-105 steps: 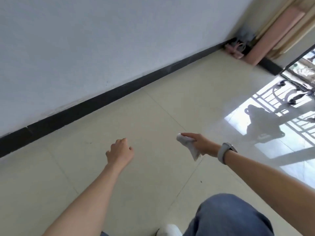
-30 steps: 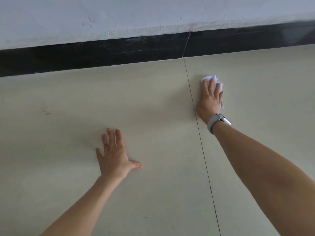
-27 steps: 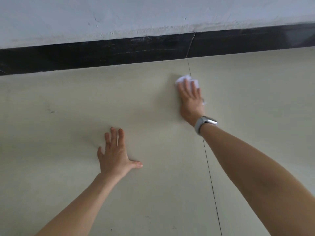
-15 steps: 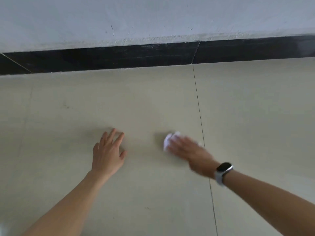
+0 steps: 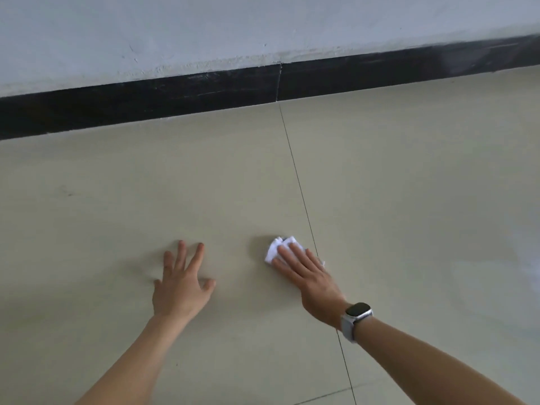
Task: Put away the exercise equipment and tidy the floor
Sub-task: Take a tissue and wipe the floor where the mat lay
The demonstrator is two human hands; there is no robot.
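Note:
A crumpled white tissue (image 5: pixel 274 248) lies on the beige floor tile (image 5: pixel 204 182), just left of a thin grout line. My right hand (image 5: pixel 306 276), with a watch on its wrist, presses flat on the tissue with straight fingers; only the tissue's far and left edges show past the fingertips. My left hand (image 5: pixel 182 283) rests flat on the same tile a little to the left, fingers spread, holding nothing. No exercise equipment is in view.
A black skirting board (image 5: pixel 175 95) runs along the foot of the pale wall (image 5: pixel 204 30) beyond the hands. The grout line (image 5: pixel 304 200) runs from the skirting toward me. A small dark mark (image 5: pixel 65 191) sits on the tile at the left.
My right hand has slid the tissue from near the skirting back toward me and leftward across the grout line. My left hand has stayed flat on the floor.

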